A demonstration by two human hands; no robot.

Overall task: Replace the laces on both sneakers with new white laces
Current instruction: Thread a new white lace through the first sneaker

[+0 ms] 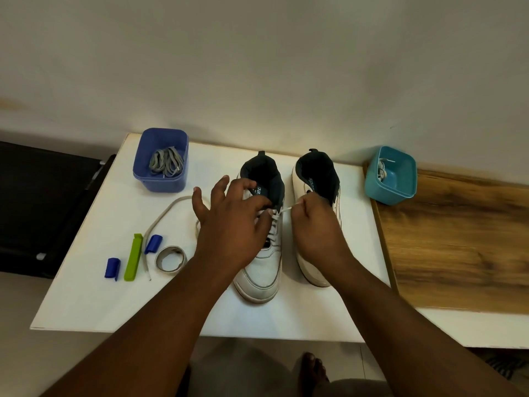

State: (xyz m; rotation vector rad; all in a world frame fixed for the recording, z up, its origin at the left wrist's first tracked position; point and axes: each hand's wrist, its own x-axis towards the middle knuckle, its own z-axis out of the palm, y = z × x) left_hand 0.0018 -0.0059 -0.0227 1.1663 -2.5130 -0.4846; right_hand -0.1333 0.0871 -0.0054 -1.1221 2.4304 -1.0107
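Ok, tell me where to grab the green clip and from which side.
Take the green clip across its long sides near the middle, coming from above. It lies flat on the table as a long narrow bar, so its ends offer little to hold. A blue piece on its left and the grey lace on its right lie close, so keep the fingers narrow.

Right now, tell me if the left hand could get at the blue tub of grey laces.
Probably yes: the left hand holds nothing, and bare table lies between it and the blue tub.
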